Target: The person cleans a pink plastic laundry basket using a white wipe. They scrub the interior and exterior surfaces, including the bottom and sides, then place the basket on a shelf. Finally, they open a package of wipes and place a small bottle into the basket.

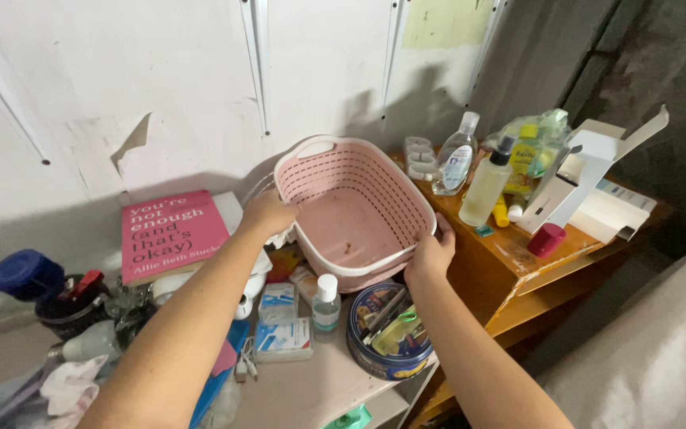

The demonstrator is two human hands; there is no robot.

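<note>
A pink slotted plastic basket with a loop handle sits tilted toward me at the middle of a cluttered table. Its inside is bare apart from a small brown speck. My left hand grips the basket's left rim. My right hand holds the near right rim, fingers curled over the edge. Just below the right hand stands an open round blue tin holding pens and small items.
A pink book lies at the left. A small clear bottle and white packets lie in front. Bottles and an open white box crowd the wooden stand at the right. The wall is close behind.
</note>
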